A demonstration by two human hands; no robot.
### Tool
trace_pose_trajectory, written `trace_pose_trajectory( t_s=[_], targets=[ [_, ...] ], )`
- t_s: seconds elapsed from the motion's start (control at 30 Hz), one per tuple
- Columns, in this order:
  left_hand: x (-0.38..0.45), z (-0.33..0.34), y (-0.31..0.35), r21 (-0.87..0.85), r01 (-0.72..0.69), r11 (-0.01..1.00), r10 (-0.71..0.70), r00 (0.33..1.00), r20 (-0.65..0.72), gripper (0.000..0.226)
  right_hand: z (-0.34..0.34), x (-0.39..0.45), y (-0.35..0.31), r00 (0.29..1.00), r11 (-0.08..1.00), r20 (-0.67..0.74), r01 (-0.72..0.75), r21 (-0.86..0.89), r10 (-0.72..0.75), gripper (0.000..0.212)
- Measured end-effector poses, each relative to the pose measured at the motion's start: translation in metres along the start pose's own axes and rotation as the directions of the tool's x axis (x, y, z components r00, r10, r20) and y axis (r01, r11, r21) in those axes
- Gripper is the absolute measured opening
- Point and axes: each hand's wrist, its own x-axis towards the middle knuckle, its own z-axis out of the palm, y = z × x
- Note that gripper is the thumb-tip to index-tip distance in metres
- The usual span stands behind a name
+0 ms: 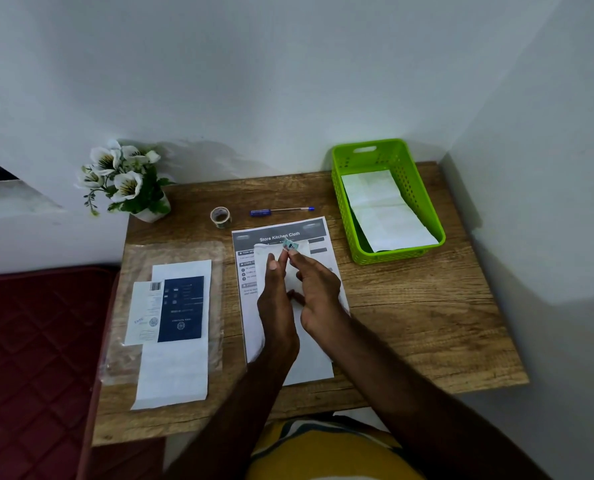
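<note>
A small tag (291, 244) at the white cloth's (261, 258) twelve-o'clock edge is pinched by fingertips of the left hand (277, 306) and the right hand (318, 299), probably for peeling it off. A green basket (339, 195) is kept at two o'clock, likely for storing the cloth.

The printed sheet (309, 230) in the middle of the surface has a dark header band with white letters reading "Store Kitchen Cloth". It is the only wording that can be read in full. Below it, small dark section bars and a column of numbered circles run down the left margin, but their lines are too small and partly covered. To the left, a white slip (143, 313) bears a barcode (155, 286) at its top, over fine print that cannot be read. The dark blue booklet (181, 308) beside it shows a round emblem and pale lettering, blurred. The small tag (291, 244) carries marks, illegible.
</note>
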Motion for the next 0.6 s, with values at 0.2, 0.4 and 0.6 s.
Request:
trace_pose_trajectory(
  t_s=[0.2, 0.4, 0.6],
  targets=[
    [0.005, -0.004, 0.019, 0.069, -0.022, 0.997, 0.035, 0.979, -0.199, 0.017, -0.013, 0.016, -0.003, 0.939, 0.902, -0.003, 0.33, -0.277, -0.344, 0.016],
    [0.051, -0.043, 0.047, 0.581, -0.417, 0.699, 0.388, 0.904, 0.182, 0.033, -0.046, 0.039, -0.023, 0.732, 0.368, 0.404, 0.645, -0.669, -0.549, 0.014],
    [0.075, -0.049, 0.058, 0.658, -0.669, 0.346, 0.303, 0.743, 0.596, 0.027, -0.053, 0.047, -0.032, 0.609, 0.064, 0.622, 0.738, -0.672, -0.492, 0.013]
  ],
)
